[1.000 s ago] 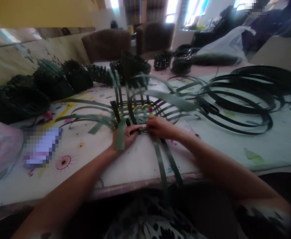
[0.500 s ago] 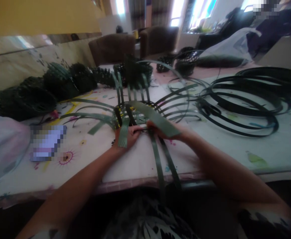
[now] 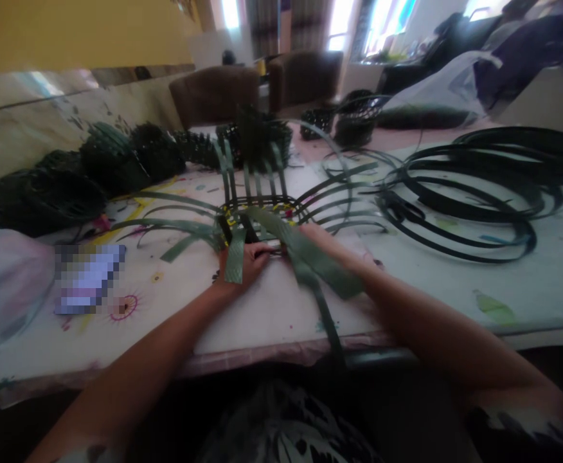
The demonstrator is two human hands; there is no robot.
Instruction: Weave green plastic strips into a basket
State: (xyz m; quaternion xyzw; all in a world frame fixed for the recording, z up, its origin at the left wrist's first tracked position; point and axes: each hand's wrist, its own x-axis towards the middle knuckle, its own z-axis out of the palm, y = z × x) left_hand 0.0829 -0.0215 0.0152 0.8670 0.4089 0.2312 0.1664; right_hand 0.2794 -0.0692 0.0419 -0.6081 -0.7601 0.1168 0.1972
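So from the head cam, looking down at the desk (image 3: 272,315), which has a pale cloth with little colourful doodles on it. Right in the middle there's a half-woven base (image 3: 257,215) made of dark green flat strips, lying flat on the desk with loose strip ends fanning out in every direction, some standing up at the far side.

Left hand (image 3: 243,262) is planted at the near edge of the woven base, fingers curled down onto the weave, and a short strip end (image 3: 236,257) lies over the back of the hand. That grip looks closed on the strips at the edge, pinning them.

Right hand (image 3: 322,247) is just beside the left one, at the near right corner of the base. A wide green strip (image 3: 310,254) runs diagonally across it and hides most of the fingers, so I honestly can't tell how tight that grip is or whether it's pinching the strip or only lying under it. Two more long strips (image 3: 330,321) trail off the near edge of the desk toward the person's lap.

Other stuff around: a big loose coil of dark strips (image 3: 484,193) to the right, well apart from the hands, a row of finished dark baskets (image 3: 112,161) along the far left, a couple more small baskets (image 3: 353,125) at the back, and a clear plastic bag (image 3: 445,80) behind the coil.
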